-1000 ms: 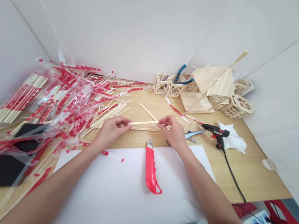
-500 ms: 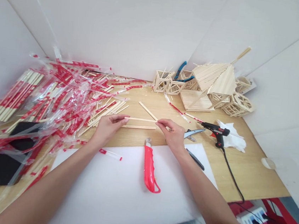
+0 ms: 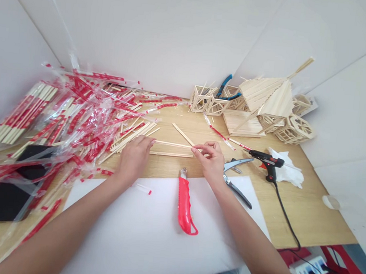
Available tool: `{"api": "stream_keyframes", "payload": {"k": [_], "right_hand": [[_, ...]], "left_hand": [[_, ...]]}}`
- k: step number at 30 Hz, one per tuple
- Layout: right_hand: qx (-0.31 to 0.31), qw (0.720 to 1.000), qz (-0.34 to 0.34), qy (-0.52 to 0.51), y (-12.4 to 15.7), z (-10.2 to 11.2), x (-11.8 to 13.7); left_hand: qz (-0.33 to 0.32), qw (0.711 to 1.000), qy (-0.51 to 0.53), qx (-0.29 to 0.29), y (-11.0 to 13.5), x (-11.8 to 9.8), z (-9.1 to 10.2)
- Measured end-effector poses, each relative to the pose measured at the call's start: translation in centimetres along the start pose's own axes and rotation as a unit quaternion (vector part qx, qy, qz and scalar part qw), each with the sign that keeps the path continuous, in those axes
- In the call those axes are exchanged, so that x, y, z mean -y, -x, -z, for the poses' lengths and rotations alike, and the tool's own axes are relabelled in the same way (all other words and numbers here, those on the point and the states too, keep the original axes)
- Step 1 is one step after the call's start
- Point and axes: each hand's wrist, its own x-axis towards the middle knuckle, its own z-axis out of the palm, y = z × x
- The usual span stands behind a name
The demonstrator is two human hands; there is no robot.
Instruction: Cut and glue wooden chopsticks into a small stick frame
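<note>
A thin wooden stick (image 3: 174,144) is held level just above the wooden table (image 3: 293,209), with a hand at each end. My left hand (image 3: 134,158) has its fingers closed together on the stick's left end. The right end is pinched between the thumb and fingers of my right hand (image 3: 211,159). A second stick (image 3: 171,154) lies on the table just below it, and a third stick (image 3: 183,135) lies slanted behind it.
A red utility knife (image 3: 185,202) lies on a white sheet (image 3: 145,246) in front. Cutters (image 3: 236,177), a black glue gun (image 3: 267,161) with its cord and a tissue (image 3: 287,169) are at right. Stick models (image 3: 268,102) stand behind; red-printed wrappers (image 3: 75,108) and a black tablet (image 3: 6,197) lie left.
Both hands have lowered the stick from a tilted hold to level, close to the table. My left hand has flattened out over the stick's left end.
</note>
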Motion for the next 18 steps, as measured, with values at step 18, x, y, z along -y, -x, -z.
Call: {"api": "stream_keyframes", "payload": {"k": [18], "right_hand": [[0.084,0.986,-0.132,0.056,-1.9,0.5,-2.3]], "left_hand": [[0.027,0.998,0.044,0.03,0.2,-0.3,-1.2]]}}
